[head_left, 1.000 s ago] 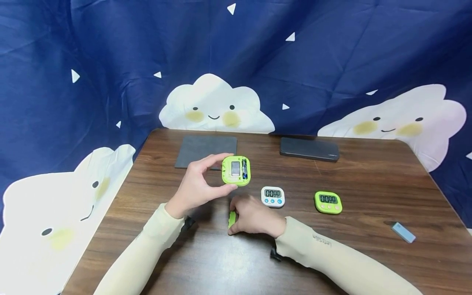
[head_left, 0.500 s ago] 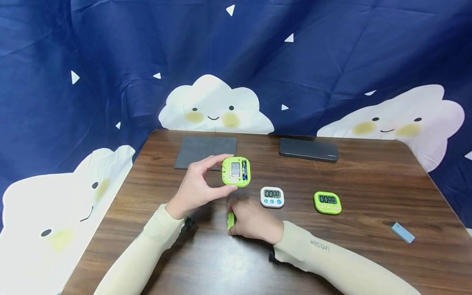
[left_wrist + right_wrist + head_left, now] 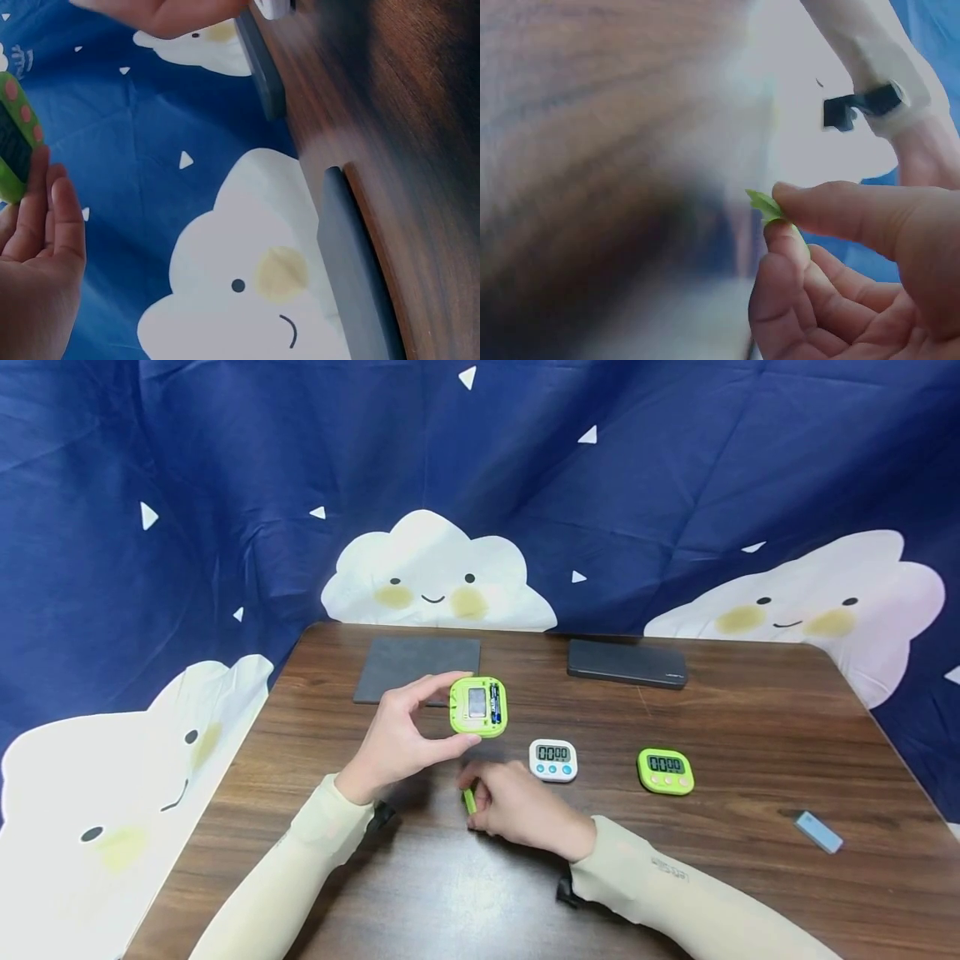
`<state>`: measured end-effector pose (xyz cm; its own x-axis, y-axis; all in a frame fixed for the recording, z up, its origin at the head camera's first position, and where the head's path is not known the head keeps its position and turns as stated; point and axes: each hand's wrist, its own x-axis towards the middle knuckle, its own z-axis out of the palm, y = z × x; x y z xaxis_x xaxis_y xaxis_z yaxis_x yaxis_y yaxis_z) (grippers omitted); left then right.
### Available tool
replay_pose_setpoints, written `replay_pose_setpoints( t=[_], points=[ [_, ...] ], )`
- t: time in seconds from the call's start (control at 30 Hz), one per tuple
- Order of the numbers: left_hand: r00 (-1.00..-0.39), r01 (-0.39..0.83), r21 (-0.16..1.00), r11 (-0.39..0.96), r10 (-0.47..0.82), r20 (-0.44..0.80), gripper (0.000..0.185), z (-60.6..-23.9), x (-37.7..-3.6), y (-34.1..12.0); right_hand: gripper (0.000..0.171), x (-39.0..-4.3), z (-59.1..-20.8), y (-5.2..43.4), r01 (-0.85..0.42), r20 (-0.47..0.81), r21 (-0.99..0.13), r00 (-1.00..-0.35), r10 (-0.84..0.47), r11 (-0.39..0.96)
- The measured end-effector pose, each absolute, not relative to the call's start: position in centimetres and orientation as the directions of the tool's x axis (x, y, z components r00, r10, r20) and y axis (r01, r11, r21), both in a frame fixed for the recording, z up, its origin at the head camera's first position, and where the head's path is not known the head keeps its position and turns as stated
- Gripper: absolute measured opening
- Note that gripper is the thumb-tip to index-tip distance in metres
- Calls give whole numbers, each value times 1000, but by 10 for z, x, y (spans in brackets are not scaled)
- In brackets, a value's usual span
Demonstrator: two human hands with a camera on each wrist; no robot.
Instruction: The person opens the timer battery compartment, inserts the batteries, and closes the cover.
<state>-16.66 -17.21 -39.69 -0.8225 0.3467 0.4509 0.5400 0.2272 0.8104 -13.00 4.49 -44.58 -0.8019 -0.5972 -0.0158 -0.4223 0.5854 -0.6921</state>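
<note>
My left hand (image 3: 401, 735) pinches a green digital timer (image 3: 477, 720) by its top and bottom edges, held above the table. Its back faces the head camera, and a dark blue battery (image 3: 495, 703) lies in the uncovered slot. In the left wrist view, the timer's front (image 3: 28, 114) shows pink buttons. Just below and right of it, my right hand (image 3: 525, 800) pinches a small green plastic piece (image 3: 470, 800), which looks like a battery cover. The right wrist view shows that green piece (image 3: 765, 204) between thumb and fingertips, partly hidden by them.
A white timer (image 3: 553, 772) lies right beside my right hand, with another green timer (image 3: 666, 782) farther right. A small blue block (image 3: 820, 832) lies at the right. Behind are a grey flat pad (image 3: 420, 664) and a black case (image 3: 627, 663) on the wooden table (image 3: 750, 718).
The right hand has turned slightly, so the green piece now appears narrower and more edge-on; its wrist has shifted a little right. The left hand and its timer stay nearly still.
</note>
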Motion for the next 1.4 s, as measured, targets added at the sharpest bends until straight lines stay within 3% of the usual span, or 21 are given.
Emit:
replay_pose_setpoints(
  t=[0.17,0.4,0.73,0.93,1.4],
  points=[
    [-816,551,805,220,344,465,73,-397,-166,-172,33,-143,-409,69,-290,-51,-768,-861,-506,571],
    [-816,553,804,218,339,469,72,-398,-167,-170,40,-168,-356,110,-200,36,-898,-921,-388,391],
    [-820,541,816,203,342,459,75,-398,-167,-169,48,-172,-326,113,-107,33,-982,-912,-409,159],
    [-820,537,823,185,343,458,74,-396,-166,-168,48,-169,-333,100,-85,10,-983,-907,-421,161],
    [-847,474,872,120,334,414,75,-397,-165,-166,42,-172,-336,99,-212,81,-937,-905,-417,277]
  ],
)
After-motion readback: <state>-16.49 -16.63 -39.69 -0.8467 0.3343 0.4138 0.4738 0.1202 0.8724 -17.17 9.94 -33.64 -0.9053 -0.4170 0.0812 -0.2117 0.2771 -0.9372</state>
